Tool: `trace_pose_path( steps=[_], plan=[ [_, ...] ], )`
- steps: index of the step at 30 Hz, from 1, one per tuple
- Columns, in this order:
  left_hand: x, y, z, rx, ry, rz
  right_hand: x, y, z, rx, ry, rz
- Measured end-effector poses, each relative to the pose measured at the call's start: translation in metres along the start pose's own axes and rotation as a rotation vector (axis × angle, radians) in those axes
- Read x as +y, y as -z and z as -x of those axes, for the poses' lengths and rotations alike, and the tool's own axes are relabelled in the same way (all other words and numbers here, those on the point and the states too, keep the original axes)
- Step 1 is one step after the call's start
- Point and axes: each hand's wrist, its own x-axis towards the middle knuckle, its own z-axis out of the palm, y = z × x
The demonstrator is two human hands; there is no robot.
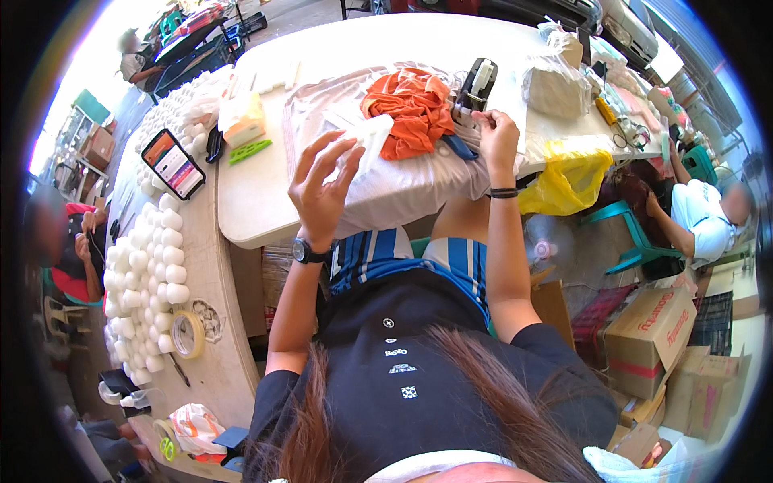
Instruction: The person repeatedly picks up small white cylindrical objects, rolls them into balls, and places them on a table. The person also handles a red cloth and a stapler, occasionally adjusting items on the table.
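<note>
My left hand, with a dark watch on its wrist, is raised over the table's near edge. Its curved fingers hold a thin white translucent piece, whose exact kind I cannot tell. My right hand has its fingers pinched at the near end of a black tape dispenser, on what looks like the end of the clear tape. Between the hands lies a crumpled orange cloth on a pale cloth draped over the white table. A dark blue item lies beside the orange cloth.
Left are a propped phone, a green clip-like tool, many white rounded pieces and a tape roll. A yellow plastic bag hangs at the right edge. Other people sit left and right; cardboard boxes stand lower right.
</note>
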Motion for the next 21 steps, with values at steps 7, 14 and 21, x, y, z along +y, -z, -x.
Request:
trace_pose_path(
  steps=[7, 14, 21],
  plan=[
    [-0.001, -0.004, -0.004, 0.039, -0.116, 0.009, -0.038, 0.017, 0.014, 0.069, 0.09, -0.009],
    [0.003, 0.002, 0.002, -0.028, -0.107, -0.029, -0.148, 0.04, 0.043, -0.465, -0.285, -0.994],
    [0.0, -0.002, 0.006, -0.033, -0.265, -0.006, -0.206, 0.047, 0.043, -0.841, -0.188, -0.815]
  ],
)
